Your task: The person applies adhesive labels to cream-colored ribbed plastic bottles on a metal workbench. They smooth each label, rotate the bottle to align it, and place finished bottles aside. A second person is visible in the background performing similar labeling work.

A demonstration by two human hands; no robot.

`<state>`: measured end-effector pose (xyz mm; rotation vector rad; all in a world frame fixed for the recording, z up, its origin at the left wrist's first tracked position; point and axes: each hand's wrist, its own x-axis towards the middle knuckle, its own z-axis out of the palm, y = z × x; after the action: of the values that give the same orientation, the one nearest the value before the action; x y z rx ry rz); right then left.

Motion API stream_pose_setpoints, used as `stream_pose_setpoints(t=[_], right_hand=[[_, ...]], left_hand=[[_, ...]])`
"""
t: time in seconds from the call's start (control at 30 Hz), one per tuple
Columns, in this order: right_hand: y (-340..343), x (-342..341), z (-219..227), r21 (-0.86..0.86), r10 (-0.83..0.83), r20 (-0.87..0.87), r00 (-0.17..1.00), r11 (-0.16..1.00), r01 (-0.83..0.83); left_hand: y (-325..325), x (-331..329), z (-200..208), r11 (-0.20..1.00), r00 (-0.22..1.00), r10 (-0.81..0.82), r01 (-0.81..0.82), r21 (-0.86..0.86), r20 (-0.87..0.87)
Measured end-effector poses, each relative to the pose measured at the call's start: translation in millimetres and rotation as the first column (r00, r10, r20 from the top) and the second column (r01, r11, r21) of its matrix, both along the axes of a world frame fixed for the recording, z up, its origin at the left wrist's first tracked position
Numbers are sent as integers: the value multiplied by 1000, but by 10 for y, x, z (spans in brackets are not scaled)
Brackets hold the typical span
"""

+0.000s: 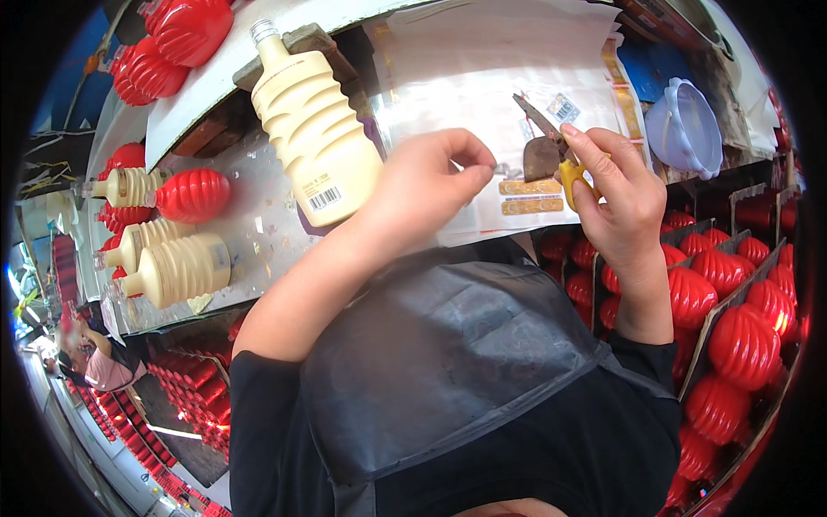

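Note:
My right hand (622, 194) holds a pair of scissors (537, 115) by its yellow handles, the blades slightly apart and pointing away to the upper left. Thumb and fingertips of my left hand (431, 177) meet in a pinch; whatever is between them is too small to make out. Both hands are over white label sheets (457, 86). A dark brown block (541, 158) rests on the sheets between the hands, beside two gold label strips (531, 187). Beyond the blades is a small barcode label (562, 109). Left of my left hand, a large cream bottle (319, 129) lies tilted.
Red ribbed bottles (191, 196) and cream bottles (185, 269) lie on the table at left. A pale lilac tub (683, 129) stands at right. Divided crates of red bottles (719, 409) fill the lower right. Another person (108, 362) is far off at left.

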<state>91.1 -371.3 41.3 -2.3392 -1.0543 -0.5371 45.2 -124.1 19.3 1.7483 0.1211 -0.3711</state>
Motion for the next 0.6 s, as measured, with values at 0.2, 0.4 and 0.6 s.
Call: stream_pose_setpoints(t=[0.2,0.4,0.6], right_hand=[[-22,-44,-8,214,136,-279,951,974,-76],[-18,-82,81,171,144,-246,958,980,-103],[31,-155,137,28,92,-87,992,996,-90]], left_hand=[[-199,-69,-472,722,951,-301,181,667,68],[-106,-181,-624,478,777,-542,-29,878,320],[-99,-205,-257,876,806,-185,-124,467,562]])
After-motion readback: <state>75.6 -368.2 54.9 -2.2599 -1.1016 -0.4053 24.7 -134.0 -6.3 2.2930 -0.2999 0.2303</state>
